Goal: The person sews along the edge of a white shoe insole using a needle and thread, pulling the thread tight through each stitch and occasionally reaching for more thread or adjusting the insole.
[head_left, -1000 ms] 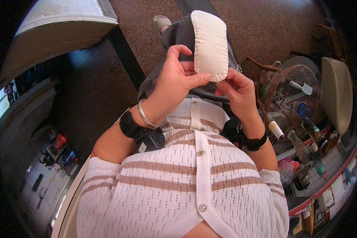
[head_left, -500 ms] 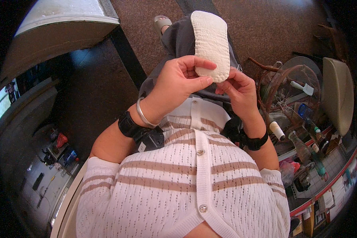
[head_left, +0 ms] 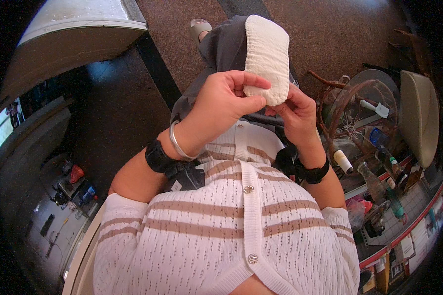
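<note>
A long, off-white cloth pad with rounded ends and a puckered, stitched edge is held up over my lap. My left hand pinches its near end from the left, the index finger lying across the top face and the thumb at the near edge. At the near right corner my right hand has its fingers closed on the pad's edge, partly behind it. Whether the right fingertips also hold something small cannot be seen. Dark grey trousers cover the legs beneath the pad.
On my right, a shelf with a red edge bears glass bottles, a white-capped roll and tangled string. A beige chair back stands beyond it. A pale-topped table is at the far left, above brown floor.
The pad has shifted slightly to the right and a little nearer, its far end tilting right. Both hands keep their hold on its near end.
</note>
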Available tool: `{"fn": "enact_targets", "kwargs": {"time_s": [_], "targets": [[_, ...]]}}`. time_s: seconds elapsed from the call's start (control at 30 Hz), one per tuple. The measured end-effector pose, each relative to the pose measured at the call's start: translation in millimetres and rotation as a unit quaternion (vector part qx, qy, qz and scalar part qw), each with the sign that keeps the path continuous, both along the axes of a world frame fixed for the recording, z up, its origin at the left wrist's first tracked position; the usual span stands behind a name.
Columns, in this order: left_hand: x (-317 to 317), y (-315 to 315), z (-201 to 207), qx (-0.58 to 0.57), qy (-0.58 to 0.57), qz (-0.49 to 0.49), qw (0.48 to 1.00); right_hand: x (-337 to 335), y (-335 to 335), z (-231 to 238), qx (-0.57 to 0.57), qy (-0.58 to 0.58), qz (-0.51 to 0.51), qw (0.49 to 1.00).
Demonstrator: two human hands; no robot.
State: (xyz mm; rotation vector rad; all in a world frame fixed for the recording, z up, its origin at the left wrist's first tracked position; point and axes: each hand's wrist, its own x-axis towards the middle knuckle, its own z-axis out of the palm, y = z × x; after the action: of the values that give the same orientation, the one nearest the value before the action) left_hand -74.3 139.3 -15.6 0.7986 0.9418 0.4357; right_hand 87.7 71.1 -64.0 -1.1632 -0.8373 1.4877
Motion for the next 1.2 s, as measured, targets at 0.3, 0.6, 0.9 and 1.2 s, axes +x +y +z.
{"fn": "enact_targets", "kwargs": {"time_s": [0.3, 0.6, 0.9, 1.2], "targets": [[6, 5, 16, 0.016, 0.036, -0.025, 0.999, -3, -2, 1, -0.022, 0.034, -0.019, 0.999], [6, 0, 8, -0.01, 0.011, 0.0, 1.0, -1, 0, 4, 0.021, -0.021, -0.023, 0.999], [9, 0, 13, 0.0, 0.033, -0.024, 0.999, -5, 0, 5, 0.039, -0.034, -0.051, 0.997], [6, -2, 12, -0.017, 0.001, 0.003, 1.0, -1, -4, 5, -0.017, -0.017, -0.005, 1.0]]}}
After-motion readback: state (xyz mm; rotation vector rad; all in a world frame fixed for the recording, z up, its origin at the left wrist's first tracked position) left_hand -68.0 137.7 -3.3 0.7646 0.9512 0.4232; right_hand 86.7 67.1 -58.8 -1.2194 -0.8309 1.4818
